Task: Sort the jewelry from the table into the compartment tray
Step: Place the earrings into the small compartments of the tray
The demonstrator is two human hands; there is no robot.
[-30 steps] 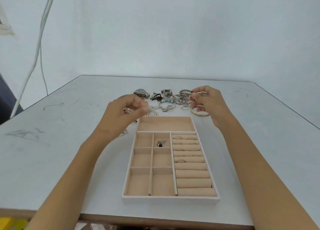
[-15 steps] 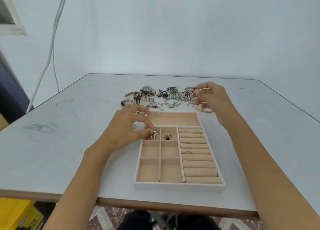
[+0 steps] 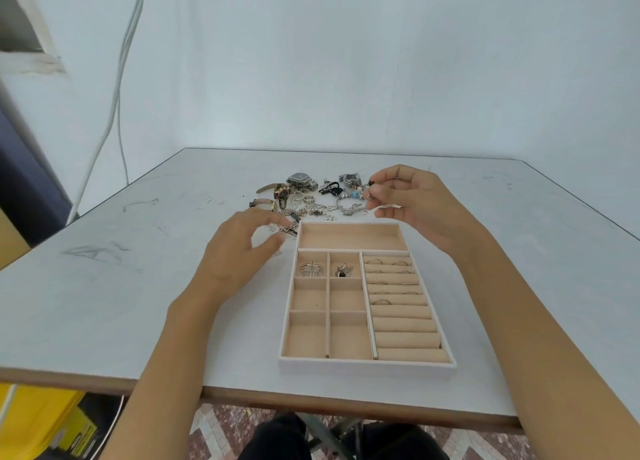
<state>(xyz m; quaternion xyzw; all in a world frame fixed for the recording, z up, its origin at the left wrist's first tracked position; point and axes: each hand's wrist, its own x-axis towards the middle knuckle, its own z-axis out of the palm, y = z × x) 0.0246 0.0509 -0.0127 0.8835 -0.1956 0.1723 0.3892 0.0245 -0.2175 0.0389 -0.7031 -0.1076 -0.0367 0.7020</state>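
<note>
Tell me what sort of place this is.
Likely a plain workroom or makeshift recording setup, not a shop: a scuffed white table before a bare white wall, loose cables hanging down it, yellow bins stored under the table.

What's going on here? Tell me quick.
A person is sorting jewelry into a tray. The right hand pinches a small piece above the pile on the table. The left hand, fingers spread, is at the loose pieces by the tray's far left corner. The tray holds two pendants in small compartments and several rings in the rolls.
</note>
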